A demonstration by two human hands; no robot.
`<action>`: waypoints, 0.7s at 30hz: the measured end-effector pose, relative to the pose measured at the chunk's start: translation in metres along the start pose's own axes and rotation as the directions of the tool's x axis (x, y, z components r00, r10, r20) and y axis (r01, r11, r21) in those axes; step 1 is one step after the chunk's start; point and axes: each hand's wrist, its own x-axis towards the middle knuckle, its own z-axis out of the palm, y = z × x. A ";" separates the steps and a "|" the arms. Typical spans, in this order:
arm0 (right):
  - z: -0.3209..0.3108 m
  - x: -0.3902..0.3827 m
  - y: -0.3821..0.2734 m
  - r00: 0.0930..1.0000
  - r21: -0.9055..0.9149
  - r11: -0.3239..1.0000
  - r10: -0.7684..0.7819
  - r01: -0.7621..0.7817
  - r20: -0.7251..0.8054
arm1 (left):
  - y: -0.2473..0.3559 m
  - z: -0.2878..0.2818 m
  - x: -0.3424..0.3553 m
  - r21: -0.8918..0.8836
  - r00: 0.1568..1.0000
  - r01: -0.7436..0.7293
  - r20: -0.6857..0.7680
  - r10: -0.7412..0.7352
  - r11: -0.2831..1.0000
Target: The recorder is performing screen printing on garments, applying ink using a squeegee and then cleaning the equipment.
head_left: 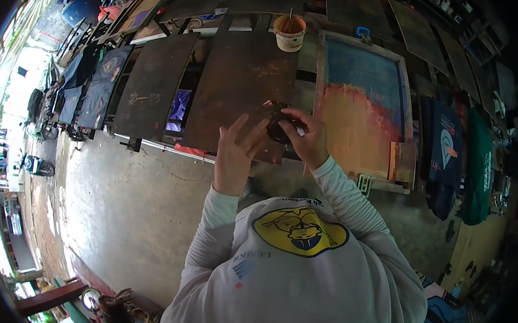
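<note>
In the head view my right hand (308, 137) grips a dark, roundish item (275, 115), possibly a roll of tape, with the thumb pressed on its middle. My left hand (237, 145) is raised just left of it with fingers spread; whether the fingertips touch it is unclear. Both hands are over the front part of a stained dark board (229, 73). Right of them lies a wooden-framed screen (357, 64), blue at the top and smeared red and orange below. A white bucket (290, 39) with orange inside and a stick stands beyond my hands.
More dark boards (142, 85) line the slatted racks. Dark garments (85, 83) lie along the left, and navy (442, 155) and green shirts (475, 164) hang over the right side. Parked motorbikes (38, 165) are at the far left. A concrete floor (131, 218) lies in front of the rack.
</note>
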 end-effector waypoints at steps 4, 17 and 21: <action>0.021 0.001 -0.004 0.962 -0.122 0.954 -0.269 0.273 0.047 | 0.001 -0.010 0.005 -0.073 0.998 0.052 -0.024 -0.054 0.996; 0.071 0.013 0.021 0.975 -0.204 0.964 -0.193 0.169 -0.106 | 0.025 -0.042 0.017 -0.149 0.988 0.156 0.046 -0.151 0.977; 0.058 0.017 0.036 0.958 -0.030 0.979 0.190 -0.201 -0.217 | 0.038 -0.043 0.020 -0.173 0.986 0.135 0.118 -0.116 0.976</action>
